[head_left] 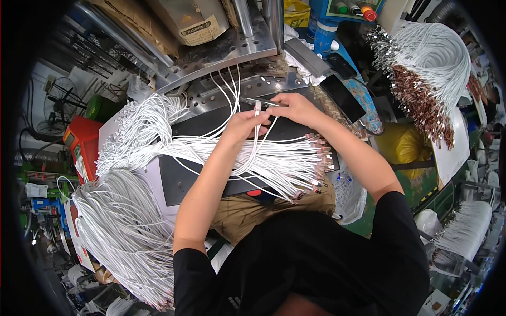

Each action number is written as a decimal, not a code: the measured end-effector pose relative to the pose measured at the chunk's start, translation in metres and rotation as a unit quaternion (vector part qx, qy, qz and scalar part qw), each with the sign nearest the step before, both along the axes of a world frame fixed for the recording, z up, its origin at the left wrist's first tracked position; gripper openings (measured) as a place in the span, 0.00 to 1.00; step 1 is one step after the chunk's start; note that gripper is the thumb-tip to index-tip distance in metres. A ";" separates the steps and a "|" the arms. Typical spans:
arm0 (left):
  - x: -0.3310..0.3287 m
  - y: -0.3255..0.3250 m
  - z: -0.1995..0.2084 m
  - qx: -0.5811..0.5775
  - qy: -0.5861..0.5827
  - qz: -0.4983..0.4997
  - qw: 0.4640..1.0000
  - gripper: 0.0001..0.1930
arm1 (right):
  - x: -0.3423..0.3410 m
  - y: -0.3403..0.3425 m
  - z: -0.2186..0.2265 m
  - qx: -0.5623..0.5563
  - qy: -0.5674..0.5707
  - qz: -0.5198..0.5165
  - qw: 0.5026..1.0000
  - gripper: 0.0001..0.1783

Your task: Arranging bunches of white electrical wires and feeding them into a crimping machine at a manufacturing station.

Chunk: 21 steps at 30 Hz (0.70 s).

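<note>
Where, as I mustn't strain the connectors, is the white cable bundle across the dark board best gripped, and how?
Probably take the white cable bundle by its narrow waist, from above, on the left: strands gather there, while the connector ends fan out at the right.

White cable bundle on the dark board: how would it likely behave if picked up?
The bundle would probably sag, since its strands visibly curve. Its right end may splay, as the plugs there lie fanned out. Strands could tangle, given how they cross.
</note>
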State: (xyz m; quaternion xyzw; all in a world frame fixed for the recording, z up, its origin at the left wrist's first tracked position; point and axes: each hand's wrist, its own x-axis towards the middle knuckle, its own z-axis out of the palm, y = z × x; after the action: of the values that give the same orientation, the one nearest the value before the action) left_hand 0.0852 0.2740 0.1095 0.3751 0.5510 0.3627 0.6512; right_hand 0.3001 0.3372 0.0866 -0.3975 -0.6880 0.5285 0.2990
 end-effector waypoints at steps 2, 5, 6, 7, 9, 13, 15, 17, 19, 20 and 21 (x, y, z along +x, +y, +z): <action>-0.006 0.002 -0.001 -0.005 -0.009 0.025 1.000 0.11 | 0.003 0.003 0.002 -0.048 -0.017 -0.010 0.999 0.22; -0.019 0.008 -0.003 -0.028 -0.018 -0.007 0.999 0.12 | 0.008 0.005 0.001 -0.072 -0.011 -0.008 0.997 0.24; -0.021 0.011 -0.004 -0.017 -0.039 -0.023 0.999 0.12 | 0.008 0.004 0.001 -0.070 0.005 -0.006 0.998 0.24; -0.023 0.013 -0.004 -0.029 -0.021 -0.043 0.998 0.12 | 0.009 0.003 0.000 -0.068 0.021 -0.003 0.997 0.24; -0.022 0.018 -0.004 -0.049 0.000 -0.100 0.994 0.13 | 0.009 0.000 -0.002 -0.048 0.003 0.000 0.999 0.24; -0.011 0.017 -0.001 -0.065 0.038 -0.077 0.994 0.13 | 0.009 -0.005 -0.002 -0.008 -0.038 0.009 0.999 0.24; -0.008 0.014 0.000 -0.054 0.034 -0.057 0.996 0.13 | 0.010 -0.003 -0.001 -0.006 -0.057 0.008 0.998 0.24; -0.010 0.009 -0.001 -0.016 0.022 -0.022 0.999 0.13 | 0.011 0.000 0.000 -0.024 -0.052 -0.002 0.998 0.24; -0.018 0.007 -0.003 -0.013 0.043 -0.005 0.999 0.14 | 0.011 0.003 0.000 -0.059 -0.053 -0.029 0.996 0.25; -0.024 0.007 -0.004 -0.001 0.048 -0.012 0.999 0.14 | 0.012 0.004 0.000 -0.058 -0.045 -0.022 0.997 0.25; -0.029 0.007 -0.005 -0.004 0.066 -0.011 0.998 0.15 | 0.012 0.005 -0.001 -0.054 -0.041 -0.018 0.998 0.25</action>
State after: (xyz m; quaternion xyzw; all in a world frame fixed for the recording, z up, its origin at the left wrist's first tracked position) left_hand 0.0562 0.2809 0.1041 0.4016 0.5904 0.3276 0.6187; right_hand 0.3120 0.3421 0.0860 -0.4469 -0.6627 0.5426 0.2582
